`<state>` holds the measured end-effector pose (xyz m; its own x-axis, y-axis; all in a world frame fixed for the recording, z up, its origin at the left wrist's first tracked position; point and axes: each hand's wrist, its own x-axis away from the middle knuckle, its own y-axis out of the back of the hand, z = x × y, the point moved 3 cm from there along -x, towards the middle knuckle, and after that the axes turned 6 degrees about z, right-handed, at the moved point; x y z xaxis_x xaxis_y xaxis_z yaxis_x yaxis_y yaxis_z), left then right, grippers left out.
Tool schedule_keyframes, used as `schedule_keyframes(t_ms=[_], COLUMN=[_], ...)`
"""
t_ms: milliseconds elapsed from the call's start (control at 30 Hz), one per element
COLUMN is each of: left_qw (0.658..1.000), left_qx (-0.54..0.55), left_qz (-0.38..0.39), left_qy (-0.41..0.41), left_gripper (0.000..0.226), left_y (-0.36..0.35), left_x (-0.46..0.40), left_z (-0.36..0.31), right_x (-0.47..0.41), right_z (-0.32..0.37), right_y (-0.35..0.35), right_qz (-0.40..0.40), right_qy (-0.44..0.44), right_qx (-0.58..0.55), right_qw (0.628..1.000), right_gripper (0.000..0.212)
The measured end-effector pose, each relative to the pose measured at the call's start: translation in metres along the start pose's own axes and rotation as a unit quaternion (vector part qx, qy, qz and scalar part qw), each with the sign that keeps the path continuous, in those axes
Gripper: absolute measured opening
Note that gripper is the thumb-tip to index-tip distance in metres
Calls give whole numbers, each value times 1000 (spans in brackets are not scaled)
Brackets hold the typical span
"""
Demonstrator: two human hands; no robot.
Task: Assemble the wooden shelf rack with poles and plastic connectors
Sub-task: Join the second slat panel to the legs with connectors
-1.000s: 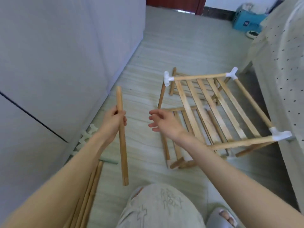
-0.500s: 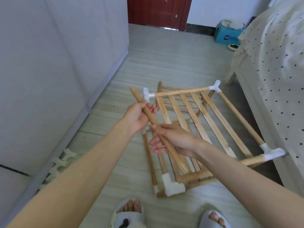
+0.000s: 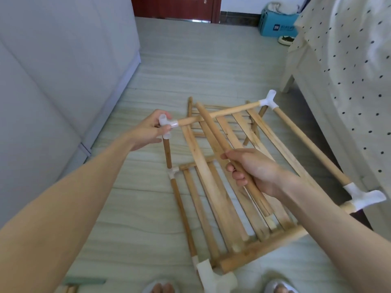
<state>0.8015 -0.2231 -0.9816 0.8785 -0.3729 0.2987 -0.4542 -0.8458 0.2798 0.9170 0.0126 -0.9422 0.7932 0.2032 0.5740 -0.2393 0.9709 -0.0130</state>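
Two hands on the job right now, each doing its own thing. My left hand [image 3: 151,129] has its grip pinched around the white plastic connector [image 3: 166,124] at the far left corner of the shelf rack [image 3: 228,178], I'd guess to steady that corner so the open socket on top sits where a pole can go in. The right hand [image 3: 257,173] has its fingers wrapped round a loose pole [image 3: 213,134], held at a slant over the slats with the far tip lying across the rack's top crossbar [image 3: 220,113]; it isn't in any socket yet, and to me it looks ready to swing over toward that steadied connector. The rack itself sits on the floor [image 3: 131,210] just ahead of my slippered feet, half built: a slatted shelf panel raised at an angle, a second slatted panel lower down, and upright poles joined by connectors at the corners, including a far right connector [image 3: 268,100], one on the near right [image 3: 367,197] and a chunky one at the near corner [image 3: 213,275]. Floor is pale grey planking with a wood-grain streak. A grey cabinet front [image 3: 63,60] runs down the left side, a bed with a black-dotted cream cover [image 3: 349,66] crowds the right, and there's a dark red door [image 3: 175,7] and a blue box [image 3: 277,24] at the far end.
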Motion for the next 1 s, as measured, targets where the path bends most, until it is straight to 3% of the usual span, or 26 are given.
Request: schedule_keyframes(t_ms=[100,300,567,633,733,800,900,1000], left_qw=[999,982,947,938,936,930,926,930], left_qx=[49,149,140,115,26,-15,-32,-31], left_qz=[-4,-114,-289,-325,-349,-365,-375,-366], left_qy=[-11,-34,-28,-38,-40,-37,-33,-23], left_gripper=[4,13,17,14,5,7,8,9], left_y=[5,3,-24,-40,-65,-78,-84,-82], left_x=[8,40,111,130,155,167,174,173], left_z=[15,38,54,58,61,61,60,57], right_x=[4,16,44,53,67,74,77,78], right_z=[-6,-12,-10,-6,-4,-10,-23,-29], right_y=[2,-1,-6,-6,-6,-8,-6,0], right_qz=[-1,28,52,26,-30,-31,-27,-41], right_qy=[-10,-20,-1,34,111,120,113,136], right_qx=[14,51,230,356,577,649,692,693], right_qw=[1000,998,972,934,809,751,713,707], right_gripper=[12,10,30,32,33,31,29,26])
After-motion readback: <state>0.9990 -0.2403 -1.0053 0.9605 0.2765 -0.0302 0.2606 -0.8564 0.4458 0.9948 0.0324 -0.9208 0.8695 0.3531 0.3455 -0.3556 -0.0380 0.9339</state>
